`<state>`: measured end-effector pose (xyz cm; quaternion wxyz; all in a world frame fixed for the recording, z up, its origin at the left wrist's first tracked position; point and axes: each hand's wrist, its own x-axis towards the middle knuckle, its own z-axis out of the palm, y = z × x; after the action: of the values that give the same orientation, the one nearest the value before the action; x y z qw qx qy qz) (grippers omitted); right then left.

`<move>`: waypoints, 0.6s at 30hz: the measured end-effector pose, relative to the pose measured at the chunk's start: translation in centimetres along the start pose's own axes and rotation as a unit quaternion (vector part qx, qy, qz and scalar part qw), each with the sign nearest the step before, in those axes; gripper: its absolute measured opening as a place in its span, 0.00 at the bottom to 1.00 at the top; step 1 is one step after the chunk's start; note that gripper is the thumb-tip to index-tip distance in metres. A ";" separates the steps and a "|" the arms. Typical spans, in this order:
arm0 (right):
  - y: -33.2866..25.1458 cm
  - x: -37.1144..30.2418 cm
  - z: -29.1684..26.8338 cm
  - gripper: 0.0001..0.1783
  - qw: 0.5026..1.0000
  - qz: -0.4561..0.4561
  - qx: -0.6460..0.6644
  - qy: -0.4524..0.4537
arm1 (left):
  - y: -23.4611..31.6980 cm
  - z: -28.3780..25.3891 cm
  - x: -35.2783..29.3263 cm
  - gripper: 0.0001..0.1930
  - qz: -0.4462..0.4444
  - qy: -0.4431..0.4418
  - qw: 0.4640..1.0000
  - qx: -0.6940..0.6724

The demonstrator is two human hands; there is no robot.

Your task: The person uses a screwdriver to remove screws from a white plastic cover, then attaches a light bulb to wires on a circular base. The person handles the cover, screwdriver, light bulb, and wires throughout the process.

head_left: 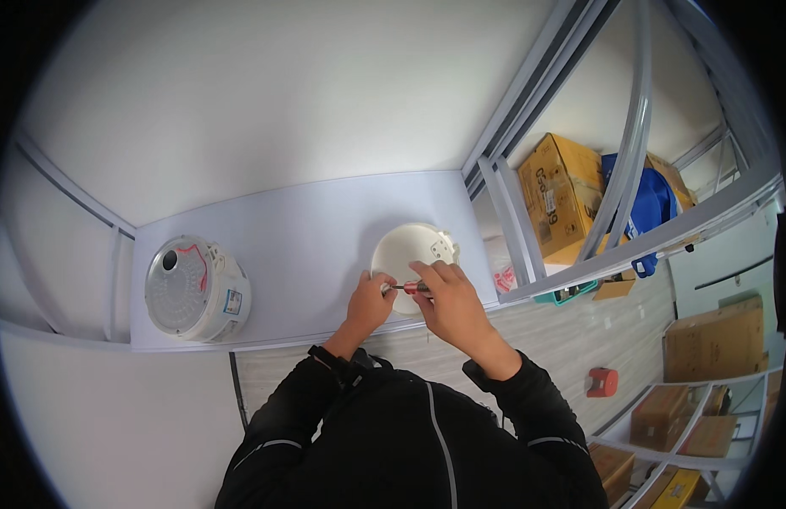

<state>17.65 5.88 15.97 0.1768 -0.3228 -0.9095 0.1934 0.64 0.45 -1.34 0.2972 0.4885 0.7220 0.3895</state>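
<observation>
A screwdriver (416,288) with a red handle is gripped in my right hand (452,307), its shaft pointing left. My left hand (370,304) is closed, thumb and fingers pinched around a small pale part (385,288) at the screwdriver's tip; what the part is cannot be made out. Both hands are over the near side of a round cream-white plastic shell (401,239), which lies on the table. At the shell's right rim is a bracket with small holes. To the left stands a round white appliance body (202,288) with its silvery perforated underside turned up and a red wire across it.
The white table (308,254) meets a wall at the back. Grey metal frame posts (516,229) rise at its right end. Beyond them are a cardboard box (558,195), a blue cloth item (651,204), a red stool (602,382) and shelves with boxes (660,416).
</observation>
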 end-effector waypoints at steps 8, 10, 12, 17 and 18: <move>-2.3 0.6 -1.1 0.29 0.972 0.218 -0.029 -0.076 | -0.3 -0.1 -0.3 0.09 0.002 0.004 1.000 0.001; -0.4 0.1 -0.5 0.29 0.989 0.131 -0.004 -0.065 | -0.2 -0.1 -0.5 0.09 0.003 0.008 1.000 -0.002; 1.1 -0.1 0.2 0.27 1.000 0.003 0.017 -0.016 | 0.0 -0.1 -0.6 0.09 0.005 0.010 1.000 0.004; 0.3 -0.1 0.4 0.17 0.989 -0.098 0.072 0.086 | 0.7 -0.4 -0.7 0.09 -0.016 0.006 1.000 0.008; -0.2 -0.2 0.2 0.18 0.995 -0.050 0.049 0.068 | 0.6 -0.4 -0.7 0.09 -0.014 0.006 1.000 0.006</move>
<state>17.56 5.54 15.87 0.2629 -0.2800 -0.9000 0.2059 0.84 -0.16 -0.58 0.2953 0.4777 0.7331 0.3836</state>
